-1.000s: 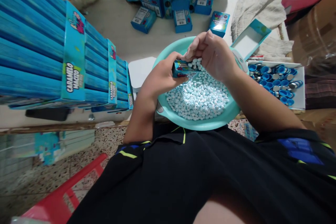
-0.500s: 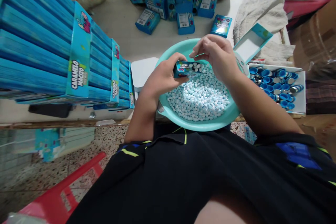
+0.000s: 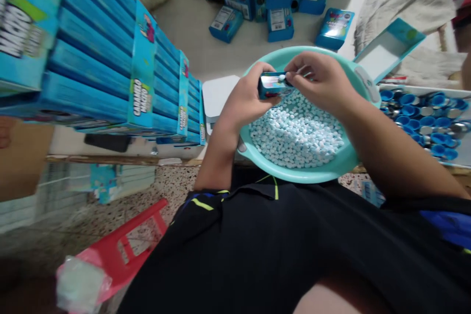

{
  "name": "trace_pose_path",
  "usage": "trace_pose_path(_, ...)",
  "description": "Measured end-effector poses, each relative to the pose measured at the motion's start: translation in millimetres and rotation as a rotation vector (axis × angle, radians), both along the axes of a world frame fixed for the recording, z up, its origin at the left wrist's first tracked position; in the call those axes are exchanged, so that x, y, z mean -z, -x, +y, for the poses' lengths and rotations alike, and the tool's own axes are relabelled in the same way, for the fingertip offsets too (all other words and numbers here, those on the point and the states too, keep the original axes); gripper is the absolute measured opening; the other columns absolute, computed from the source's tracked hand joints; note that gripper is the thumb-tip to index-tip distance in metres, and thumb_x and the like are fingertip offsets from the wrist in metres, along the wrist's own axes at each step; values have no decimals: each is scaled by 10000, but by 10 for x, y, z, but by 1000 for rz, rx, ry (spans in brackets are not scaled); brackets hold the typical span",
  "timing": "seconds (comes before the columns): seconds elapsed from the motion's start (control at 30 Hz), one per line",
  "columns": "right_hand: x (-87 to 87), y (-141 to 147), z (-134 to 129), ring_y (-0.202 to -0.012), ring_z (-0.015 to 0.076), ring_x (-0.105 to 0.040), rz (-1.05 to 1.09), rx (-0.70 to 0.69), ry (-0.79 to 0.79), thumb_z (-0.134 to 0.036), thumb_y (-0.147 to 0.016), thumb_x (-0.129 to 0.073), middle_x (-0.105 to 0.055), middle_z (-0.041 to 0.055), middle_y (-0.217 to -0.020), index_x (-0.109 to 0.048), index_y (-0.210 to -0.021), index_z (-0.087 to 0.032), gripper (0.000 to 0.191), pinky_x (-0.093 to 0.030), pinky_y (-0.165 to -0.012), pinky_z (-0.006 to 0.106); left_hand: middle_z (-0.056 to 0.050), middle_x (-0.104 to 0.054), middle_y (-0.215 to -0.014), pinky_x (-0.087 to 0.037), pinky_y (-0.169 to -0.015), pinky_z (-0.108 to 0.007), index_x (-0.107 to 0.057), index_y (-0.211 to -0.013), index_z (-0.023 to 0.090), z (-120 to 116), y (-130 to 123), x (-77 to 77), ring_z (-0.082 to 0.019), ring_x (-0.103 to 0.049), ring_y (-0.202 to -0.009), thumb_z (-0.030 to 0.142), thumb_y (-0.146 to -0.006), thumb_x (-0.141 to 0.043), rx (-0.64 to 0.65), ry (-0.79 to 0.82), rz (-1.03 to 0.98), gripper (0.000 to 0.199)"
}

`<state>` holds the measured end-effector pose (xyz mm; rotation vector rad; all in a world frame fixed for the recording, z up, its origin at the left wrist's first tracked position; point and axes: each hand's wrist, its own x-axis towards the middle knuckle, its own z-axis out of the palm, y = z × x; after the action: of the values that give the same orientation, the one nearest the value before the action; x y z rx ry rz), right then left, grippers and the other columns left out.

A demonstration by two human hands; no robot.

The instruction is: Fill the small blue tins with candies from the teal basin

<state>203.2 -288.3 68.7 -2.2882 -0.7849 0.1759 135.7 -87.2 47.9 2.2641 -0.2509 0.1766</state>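
My left hand [image 3: 250, 91] is wrapped round a small blue printed candy box [image 3: 268, 85], held tilted over the far left part of a turquoise basin [image 3: 305, 175]. White and pale blue candies [image 3: 294, 135] fill the bottom of the basin. My right hand [image 3: 320, 78] is closed in a pinch at the box's right end, thumb and forefinger touching it. A white candy [image 3: 281, 77] shows at that end, just left of the fingertips. What the pinch itself holds is hidden.
Tall stacks of blue display boxes [image 3: 142, 73] stand at left, beside a white scale-like device [image 3: 219, 95]. Several filled blue boxes [image 3: 279, 22] lie behind the basin. At right are an open carton tray [image 3: 390, 51], a cloth [image 3: 401, 0] and blue caps [image 3: 423, 120]. Another person's hand [image 3: 4, 132] shows at far left.
My right hand has come down from above the box to pinch at its end. Fewer candies show at that end. The whole view has shifted, so things appear farther right.
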Motion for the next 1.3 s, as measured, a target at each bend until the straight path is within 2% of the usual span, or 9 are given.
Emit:
trace_pose_path(0.13,43,39,-36,-733,243,-635,4,12,-134,-448,-933,-578,-717,123,-875,-728,-1004,-233,271,-482,-648,412,-34,-668,-1108,-535,-832,-375,-494,-1232,262,-21,56,-32,-219,-651,-966,247,-853,-685,45,-32,64,424)
trace_pose_path(0.27,67,24,-66,-569,182,-550,16,69,-122,-353,-892,-622,-655,66,-700,-730,-957,-225,179,-386,-544,364,-24,-676,-1070,-519,-819,-349,-491,-1216,254,-11,66,-15,-198,-651,-928,208,-855,-673,55,1,107,407)
trace_pose_path(0.43,-43,7,-68,-624,168,-544,42,61,-64,-314,-881,-613,-653,41,-764,-689,-927,-207,139,-381,-582,336,-19,-682,-1054,-507,-807,-339,-522,-1202,249,-50,14,-74,-200,-644,-927,209,-815,-706,51,35,57,431)
trace_pose_path(0.53,-114,26,-5,-660,177,-514,83,39,5,-330,-927,-571,-599,6,-740,-642,-1100,-235,209,-368,-610,329,-10,-676,-1062,-517,-823,-346,-557,-1175,243,-29,24,-137,-194,-637,-935,233,-781,-750,36,20,19,439)
trace_pose_path(0.7,-45,-77,210,-721,153,-484,86,-116,49,-266,-955,-492,-549,-35,-760,-531,-1267,-243,315,-352,-673,299,7,-661,-1001,-516,-783,-373,-571,-1235,261,235,40,-54,-223,-659,-908,375,-760,-782,-107,-96,41,532)
trace_pose_path(0.8,-54,-87,179,-733,150,-477,64,-141,70,-235,-938,-489,-533,-29,-770,-552,-1245,-225,314,-341,-681,302,-3,-657,-1027,-517,-788,-400,-566,-1238,252,208,32,-67,-229,-664,-927,395,-789,-746,-62,-100,52,504)
trace_pose_path(1.0,-45,-12,-57,-622,161,-441,-14,-87,68,-183,-904,-519,-555,5,-711,-667,-1145,-201,283,-317,-614,345,-15,-666,-1053,-524,-829,-367,-545,-1173,228,-54,9,-96,-212,-658,-954,188,-748,-731,16,-46,47,465)
trace_pose_path(1.17,12,-20,-110,-540,144,-423,-22,-2,111,-205,-893,-544,-580,18,-664,-705,-1101,-222,263,-307,-571,344,-17,-657,-1066,-519,-821,-333,-517,-1195,217,-77,-11,-20,-194,-653,-950,160,-794,-687,54,-31,72,439)
trace_pose_path(1.3,-53,23,-78,-593,175,-460,-36,-12,80,-258,-898,-554,-598,18,-703,-686,-1049,-253,201,-315,-586,336,-10,-646,-1064,-505,-867,-330,-530,-1182,197,-58,12,-64,-182,-628,-967,120,-758,-724,77,-13,15,473)
